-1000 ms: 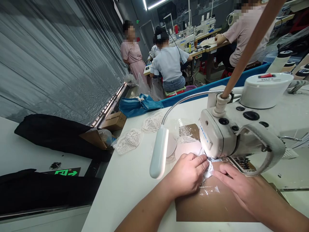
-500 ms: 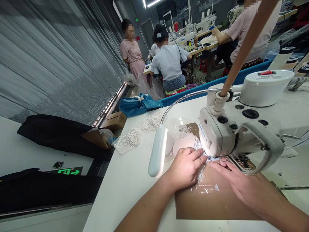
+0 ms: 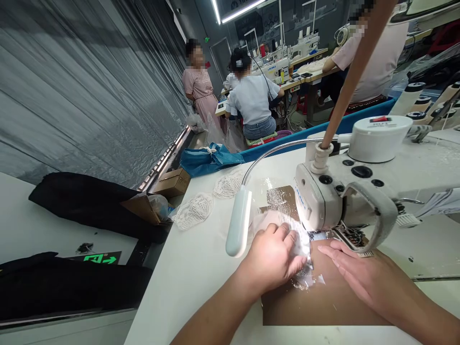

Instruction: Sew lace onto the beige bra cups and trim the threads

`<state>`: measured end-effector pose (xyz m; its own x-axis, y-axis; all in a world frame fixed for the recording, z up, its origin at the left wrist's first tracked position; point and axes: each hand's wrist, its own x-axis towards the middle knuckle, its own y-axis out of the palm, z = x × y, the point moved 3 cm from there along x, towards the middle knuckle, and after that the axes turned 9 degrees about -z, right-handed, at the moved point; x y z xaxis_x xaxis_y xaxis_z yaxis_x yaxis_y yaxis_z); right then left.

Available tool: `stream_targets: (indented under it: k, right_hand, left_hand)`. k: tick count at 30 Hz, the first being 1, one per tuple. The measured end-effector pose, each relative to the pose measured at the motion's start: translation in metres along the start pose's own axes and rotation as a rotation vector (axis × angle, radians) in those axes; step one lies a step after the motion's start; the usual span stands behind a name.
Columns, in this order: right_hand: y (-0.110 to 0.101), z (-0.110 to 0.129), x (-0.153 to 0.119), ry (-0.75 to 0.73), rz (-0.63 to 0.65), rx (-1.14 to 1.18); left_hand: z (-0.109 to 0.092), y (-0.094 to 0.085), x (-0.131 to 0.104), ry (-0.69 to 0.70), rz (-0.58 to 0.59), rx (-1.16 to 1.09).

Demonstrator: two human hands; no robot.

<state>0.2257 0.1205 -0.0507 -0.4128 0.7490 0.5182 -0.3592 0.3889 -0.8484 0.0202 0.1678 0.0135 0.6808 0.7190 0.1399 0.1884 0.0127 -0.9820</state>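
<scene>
My left hand lies over a white lace cup with a pale pink pad, its fingers bent and gripping the fabric left of the sewing machine's needle area. Part of the cup is hidden under the hand. My right hand rests flat, fingers stretched out, on the brown sheet in front of the presser foot. Nothing shows in its fingers. Above both hands stands the white sewing machine head. The needle itself cannot be made out.
Two lace pieces lie at the table's left side. A gooseneck lamp hangs beside my left hand. Thread cones stand behind the machine. Beyond a blue cloth, several people work or stand near other sewing machines.
My left hand has drawn the lace cup toward me and turned, away from the presser foot. The pink pads have shifted with it. My right hand has moved slightly back from the needle area.
</scene>
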Motion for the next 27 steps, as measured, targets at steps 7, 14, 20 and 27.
stream_targets:
  k: [7,14,20,27]
  right_hand:
    - [-0.007,0.001,0.005,0.009,-0.023,0.122]
    - [-0.012,0.002,-0.001,-0.112,-0.112,0.137]
    - [-0.012,0.012,-0.006,-0.131,-0.076,0.262]
    - [-0.012,0.014,-0.007,-0.129,-0.118,0.276]
  left_hand:
    - [-0.013,-0.005,-0.006,0.034,-0.017,-0.133]
    - [-0.025,0.01,-0.003,0.1,-0.045,-0.137]
    - [-0.022,0.011,-0.005,0.123,-0.024,-0.132]
    - [-0.02,0.013,-0.004,0.134,-0.032,-0.134]
